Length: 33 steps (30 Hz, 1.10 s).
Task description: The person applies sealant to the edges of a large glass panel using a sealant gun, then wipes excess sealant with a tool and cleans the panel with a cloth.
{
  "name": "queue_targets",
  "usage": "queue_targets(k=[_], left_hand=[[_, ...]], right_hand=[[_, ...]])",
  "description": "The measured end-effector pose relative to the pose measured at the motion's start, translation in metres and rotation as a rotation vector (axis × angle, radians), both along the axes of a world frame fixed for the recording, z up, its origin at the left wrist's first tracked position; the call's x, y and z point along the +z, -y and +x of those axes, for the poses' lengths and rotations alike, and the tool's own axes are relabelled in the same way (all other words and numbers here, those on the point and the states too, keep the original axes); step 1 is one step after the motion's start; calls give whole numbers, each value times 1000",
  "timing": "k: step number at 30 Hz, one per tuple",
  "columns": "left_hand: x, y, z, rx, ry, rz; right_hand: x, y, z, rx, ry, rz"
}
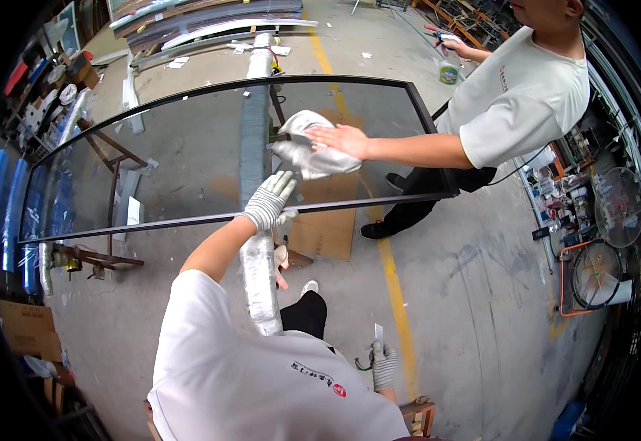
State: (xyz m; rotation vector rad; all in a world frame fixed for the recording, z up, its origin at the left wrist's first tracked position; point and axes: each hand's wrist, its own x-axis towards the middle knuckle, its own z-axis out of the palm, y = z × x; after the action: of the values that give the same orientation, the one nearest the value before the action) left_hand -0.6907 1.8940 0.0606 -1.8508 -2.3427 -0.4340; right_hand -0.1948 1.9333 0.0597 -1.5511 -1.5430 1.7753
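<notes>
A large dark-framed glass panel [188,158] lies across padded supports in front of me. My left hand [265,206], in a striped grey-and-white glove, holds its near edge, fingers stretched over the glass and thumb at the frame's outer side. Low at my right side, my gloved right hand [384,367] is closed on a small flat pale piece [378,333] whose exact kind I cannot make out. Across the panel, a co-worker's bare hand [339,142] presses a white cloth [320,158] on the glass. That person's other hand grips a spray bottle [449,70].
A wrapped support beam [259,283] runs under the panel toward me. A brown cardboard sheet [325,228] lies on the floor beneath. Stacked panels [210,29] are at the back; crowded shelves [570,198] line the right. A cardboard box [30,328] sits at left.
</notes>
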Motion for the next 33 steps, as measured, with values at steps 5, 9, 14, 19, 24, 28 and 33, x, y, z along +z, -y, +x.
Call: queue_targets(k=[5, 9, 14, 19, 24, 28, 33], left_hand=[[20, -16, 6, -77, 46, 20], [19, -29, 15, -45, 98, 3], [23, -63, 31, -66, 134, -30], [24, -109, 56, -109, 147, -51], [16, -110, 58, 73, 146, -136], [15, -98, 54, 325, 247, -341], [30, -89, 48, 549, 325, -254]], right_hand=[[30, -58, -61, 32, -50, 30], [35, -94, -85, 196, -47, 92], [28, -139, -103, 435, 30, 235], [16, -202, -137, 506, -55, 136], [34, -277, -190, 623, -37, 465], [18, -335, -229, 617, -191, 562], [3, -369, -268, 757, -22, 711]])
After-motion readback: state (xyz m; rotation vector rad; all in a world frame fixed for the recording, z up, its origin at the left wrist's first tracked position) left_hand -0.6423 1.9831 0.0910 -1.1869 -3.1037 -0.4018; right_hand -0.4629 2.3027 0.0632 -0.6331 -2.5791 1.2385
